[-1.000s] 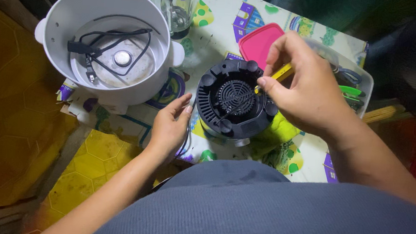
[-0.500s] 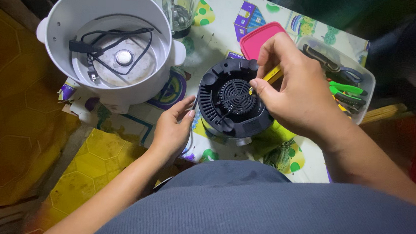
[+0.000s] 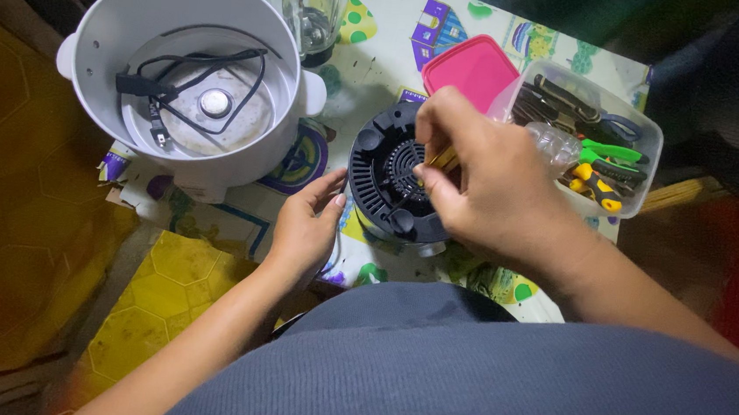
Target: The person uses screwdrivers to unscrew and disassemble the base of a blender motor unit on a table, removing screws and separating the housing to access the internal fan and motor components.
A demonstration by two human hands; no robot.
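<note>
A black round blender base lies upside down on the patterned mat, its vented underside facing up. My right hand is over its right half, gripping a yellow-handled screwdriver whose tip points down into the base. My left hand rests against the base's left side, fingers curled along its rim, holding it steady. Most of the screwdriver is hidden inside my fist.
A white round pot with a black power cord coiled inside stands at the left. A glass blender jar stands behind it. A pink lid and a clear box of hand tools sit at the right.
My right hand has moved left and down over the base, bringing the screwdriver onto its underside. The left hand stays at the base's left side.
</note>
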